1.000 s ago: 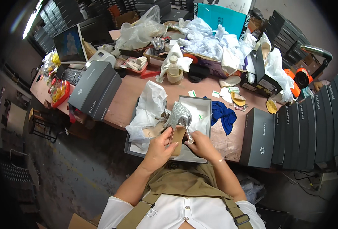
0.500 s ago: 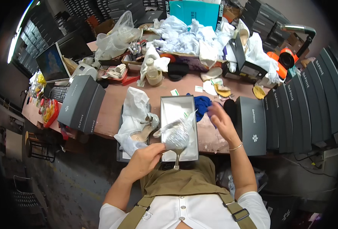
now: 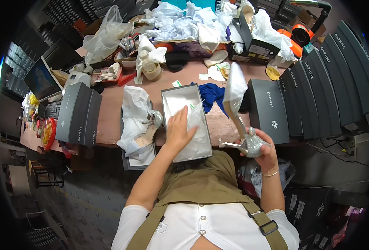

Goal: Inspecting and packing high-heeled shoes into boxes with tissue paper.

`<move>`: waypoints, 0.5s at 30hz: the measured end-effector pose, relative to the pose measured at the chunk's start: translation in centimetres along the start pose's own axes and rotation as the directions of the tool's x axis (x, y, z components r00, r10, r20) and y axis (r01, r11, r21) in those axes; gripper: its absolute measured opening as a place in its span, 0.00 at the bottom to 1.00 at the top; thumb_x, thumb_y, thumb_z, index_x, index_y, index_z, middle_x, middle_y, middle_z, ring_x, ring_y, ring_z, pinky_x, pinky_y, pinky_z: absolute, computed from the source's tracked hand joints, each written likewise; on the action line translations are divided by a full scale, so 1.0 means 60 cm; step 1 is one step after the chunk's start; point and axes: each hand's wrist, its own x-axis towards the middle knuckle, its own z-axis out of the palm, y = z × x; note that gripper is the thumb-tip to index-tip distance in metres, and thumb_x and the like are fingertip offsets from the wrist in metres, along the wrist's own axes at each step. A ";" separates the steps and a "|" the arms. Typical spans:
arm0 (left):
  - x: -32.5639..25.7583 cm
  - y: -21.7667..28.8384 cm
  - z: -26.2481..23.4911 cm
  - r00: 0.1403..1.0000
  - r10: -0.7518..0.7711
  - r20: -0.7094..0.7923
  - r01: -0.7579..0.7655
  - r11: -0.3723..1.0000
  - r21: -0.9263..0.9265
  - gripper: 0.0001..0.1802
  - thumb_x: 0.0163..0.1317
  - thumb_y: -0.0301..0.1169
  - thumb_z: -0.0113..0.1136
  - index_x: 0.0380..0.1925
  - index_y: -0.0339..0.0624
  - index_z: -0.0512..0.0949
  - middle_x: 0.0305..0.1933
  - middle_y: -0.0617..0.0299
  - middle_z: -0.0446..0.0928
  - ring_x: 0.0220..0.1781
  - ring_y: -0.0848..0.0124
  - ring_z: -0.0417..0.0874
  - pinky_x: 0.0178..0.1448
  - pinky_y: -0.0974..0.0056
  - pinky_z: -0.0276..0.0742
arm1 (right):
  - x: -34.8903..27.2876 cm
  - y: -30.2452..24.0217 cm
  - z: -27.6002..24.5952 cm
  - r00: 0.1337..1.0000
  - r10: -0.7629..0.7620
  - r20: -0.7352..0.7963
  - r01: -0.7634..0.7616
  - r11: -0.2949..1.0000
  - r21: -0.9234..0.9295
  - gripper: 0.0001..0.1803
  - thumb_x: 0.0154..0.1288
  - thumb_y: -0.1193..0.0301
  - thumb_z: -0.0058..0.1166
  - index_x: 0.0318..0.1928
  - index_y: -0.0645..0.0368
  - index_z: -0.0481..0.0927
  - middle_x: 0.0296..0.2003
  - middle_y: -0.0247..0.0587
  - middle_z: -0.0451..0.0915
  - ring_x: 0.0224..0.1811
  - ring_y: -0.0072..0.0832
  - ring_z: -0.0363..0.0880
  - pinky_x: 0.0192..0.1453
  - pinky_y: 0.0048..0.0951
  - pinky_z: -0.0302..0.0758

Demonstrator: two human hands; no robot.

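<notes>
In my right hand [image 3: 264,153] is a silver glitter high-heeled sandal [image 3: 233,110], gripped at its sparkling heel part. The sandal's toe end points up, covered in white wrapping, and its thin heel sticks out to the left. My left hand [image 3: 179,131] lies flat with fingers stretched out over an open grey shoebox part [image 3: 164,109] with a white inside. Loose white tissue paper [image 3: 199,139] spreads in it beside that hand. Just left, a second glitter sandal [image 3: 149,132] rests on tissue in another grey box part [image 3: 130,164].
A row of grey shoeboxes [image 3: 272,112] stands along the right; two more boxes [image 3: 78,112] stand at the left. Behind the work are a blue cloth [image 3: 211,96], a bottle [image 3: 151,70] and a carton heaped with crumpled tissue [image 3: 188,25]. A monitor [image 3: 42,79] stands far left.
The sandal has passed from my left hand to my right and moved rightward, its wrapped toe now upward. My left hand has moved forward over the middle box part.
</notes>
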 end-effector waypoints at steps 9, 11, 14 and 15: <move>0.170 -0.021 -0.226 0.946 0.058 0.319 0.100 0.884 -0.456 0.13 0.59 0.23 0.57 0.44 0.36 0.80 0.40 0.52 0.82 0.40 0.64 0.83 0.47 0.64 0.76 | -0.013 -0.005 -0.020 0.993 -0.116 0.032 0.113 0.989 0.095 0.41 0.48 0.53 0.65 0.57 0.72 0.72 0.49 0.60 0.77 0.45 0.52 0.82 0.47 0.46 0.82; 0.232 -0.058 -0.199 0.970 0.219 0.109 -0.213 0.975 -0.066 0.11 0.58 0.22 0.57 0.42 0.36 0.80 0.37 0.54 0.81 0.38 0.64 0.82 0.46 0.64 0.76 | 0.016 0.002 -0.006 0.995 -0.024 0.097 0.029 0.998 -0.056 0.44 0.47 0.50 0.63 0.55 0.76 0.72 0.43 0.58 0.80 0.46 0.46 0.83 0.51 0.40 0.80; 0.277 -0.066 -0.159 0.875 0.383 -0.296 -0.293 0.906 0.306 0.09 0.58 0.22 0.57 0.39 0.35 0.79 0.32 0.55 0.79 0.35 0.66 0.81 0.44 0.66 0.75 | 0.042 0.046 -0.014 0.998 -0.048 0.050 0.049 0.998 -0.036 0.39 0.53 0.54 0.63 0.57 0.72 0.71 0.52 0.57 0.76 0.47 0.53 0.81 0.47 0.47 0.82; 0.270 -0.045 -0.158 0.851 0.307 -0.426 -0.259 0.951 0.167 0.08 0.58 0.23 0.57 0.38 0.35 0.79 0.31 0.55 0.78 0.34 0.64 0.80 0.43 0.65 0.75 | 0.042 0.049 -0.019 0.998 -0.062 -0.007 0.062 0.998 0.002 0.39 0.53 0.54 0.62 0.57 0.72 0.70 0.51 0.57 0.77 0.47 0.53 0.81 0.45 0.46 0.83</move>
